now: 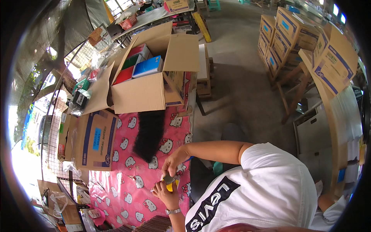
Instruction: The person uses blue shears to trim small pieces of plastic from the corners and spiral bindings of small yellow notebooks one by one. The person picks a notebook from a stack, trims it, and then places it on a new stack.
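My right hand (174,162) reaches across from above with its fingers closed on a small dark grey rounded piece (169,179). Below it, my left hand (167,194), with a metal watch at the wrist, has its fingers closed round a small yellow piece (172,186) right against the dark one. I cannot make out what kind of thing they are, or whether they are joined. Both hands are over the near edge of a table with a pink cartoon-cat cover (127,181). Just beyond them lies a black, bristly-looking bundle (148,135).
An open cardboard box (139,94) holds red, green and blue spiral notebooks (147,66). A closed carton (94,141) stands at the table's left. Stacked cartons (286,36) and a bench with an open carton (334,63) are to the right. A wire-mesh wall (52,143) borders the left.
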The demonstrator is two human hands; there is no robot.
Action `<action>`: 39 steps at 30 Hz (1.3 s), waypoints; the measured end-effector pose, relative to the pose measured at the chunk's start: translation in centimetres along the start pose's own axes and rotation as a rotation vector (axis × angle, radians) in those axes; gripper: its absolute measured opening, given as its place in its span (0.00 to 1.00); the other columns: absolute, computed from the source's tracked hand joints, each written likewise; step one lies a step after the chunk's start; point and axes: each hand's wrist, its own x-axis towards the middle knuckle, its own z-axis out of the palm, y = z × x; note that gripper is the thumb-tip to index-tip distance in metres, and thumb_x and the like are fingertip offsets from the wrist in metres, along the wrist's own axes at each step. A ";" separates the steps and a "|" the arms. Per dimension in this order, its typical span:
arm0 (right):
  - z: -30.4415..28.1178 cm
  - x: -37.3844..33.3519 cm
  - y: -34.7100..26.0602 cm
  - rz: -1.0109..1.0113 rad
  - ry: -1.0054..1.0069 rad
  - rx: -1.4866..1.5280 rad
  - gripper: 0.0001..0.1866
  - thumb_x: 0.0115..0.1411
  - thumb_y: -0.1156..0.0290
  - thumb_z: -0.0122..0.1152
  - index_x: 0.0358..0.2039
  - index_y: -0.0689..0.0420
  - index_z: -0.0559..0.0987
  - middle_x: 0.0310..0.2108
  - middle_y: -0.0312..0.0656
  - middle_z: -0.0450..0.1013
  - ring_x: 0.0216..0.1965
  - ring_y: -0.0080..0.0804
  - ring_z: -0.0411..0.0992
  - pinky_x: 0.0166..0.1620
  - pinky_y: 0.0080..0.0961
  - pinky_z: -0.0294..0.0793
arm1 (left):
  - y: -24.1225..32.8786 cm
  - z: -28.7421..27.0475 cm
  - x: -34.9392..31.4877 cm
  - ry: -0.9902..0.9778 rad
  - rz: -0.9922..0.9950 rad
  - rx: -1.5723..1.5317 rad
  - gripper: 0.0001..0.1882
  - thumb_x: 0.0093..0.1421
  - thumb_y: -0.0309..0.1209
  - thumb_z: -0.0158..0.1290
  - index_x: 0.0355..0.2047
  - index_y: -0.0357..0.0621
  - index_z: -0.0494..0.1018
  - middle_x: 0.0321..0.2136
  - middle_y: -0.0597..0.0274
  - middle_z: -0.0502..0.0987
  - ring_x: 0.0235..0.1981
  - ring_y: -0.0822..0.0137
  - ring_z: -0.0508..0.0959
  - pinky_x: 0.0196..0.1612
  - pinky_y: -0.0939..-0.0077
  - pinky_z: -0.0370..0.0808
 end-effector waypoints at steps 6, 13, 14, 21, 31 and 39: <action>-0.7 1.3 1.2 -0.116 0.043 -0.095 0.23 0.52 0.61 0.69 0.44 0.63 0.79 0.37 0.37 0.77 0.40 0.26 0.72 0.45 0.25 0.69 | 0.0 -0.5 0.4 0.013 0.001 0.001 0.19 0.51 0.41 0.61 0.38 0.43 0.72 0.37 0.55 0.73 0.44 0.48 0.68 0.50 0.51 0.61; 0.2 1.6 -0.6 0.051 0.075 -0.112 0.21 0.52 0.62 0.66 0.44 0.61 0.79 0.38 0.33 0.74 0.39 0.21 0.70 0.44 0.23 0.69 | -0.7 -0.9 0.1 -0.039 -0.073 -0.058 0.20 0.53 0.39 0.59 0.40 0.39 0.72 0.42 0.49 0.72 0.47 0.46 0.68 0.51 0.52 0.63; -0.7 1.8 0.2 0.070 0.163 -0.188 0.19 0.54 0.63 0.64 0.44 0.60 0.79 0.37 0.33 0.73 0.37 0.19 0.69 0.42 0.21 0.68 | -0.7 -0.8 0.2 -0.027 -0.052 -0.032 0.19 0.53 0.39 0.60 0.39 0.39 0.72 0.41 0.51 0.73 0.46 0.47 0.69 0.50 0.54 0.63; -0.8 0.5 -1.0 0.016 0.320 0.000 0.13 0.55 0.65 0.58 0.40 0.56 0.78 0.36 0.31 0.73 0.35 0.18 0.68 0.41 0.18 0.67 | -0.6 -0.9 0.4 0.011 -0.112 -0.110 0.16 0.55 0.32 0.58 0.42 0.41 0.70 0.39 0.55 0.75 0.44 0.52 0.70 0.49 0.58 0.63; -1.0 -0.3 1.1 -0.124 0.471 0.263 0.09 0.61 0.64 0.62 0.34 0.52 0.72 0.54 0.41 0.69 0.50 0.25 0.71 0.53 0.31 0.72 | -1.8 -1.6 0.8 -0.096 -0.043 -0.173 0.13 0.57 0.28 0.57 0.43 0.45 0.73 0.45 0.57 0.74 0.50 0.51 0.69 0.54 0.56 0.63; 0.3 2.7 -0.6 -0.121 0.214 -0.471 0.11 0.53 0.71 0.67 0.29 0.56 0.71 0.60 0.50 0.65 0.60 0.37 0.65 0.59 0.33 0.65 | -3.8 -2.5 0.1 -0.063 -0.150 -0.171 0.15 0.50 0.27 0.63 0.39 0.43 0.75 0.48 0.54 0.71 0.52 0.49 0.68 0.54 0.55 0.67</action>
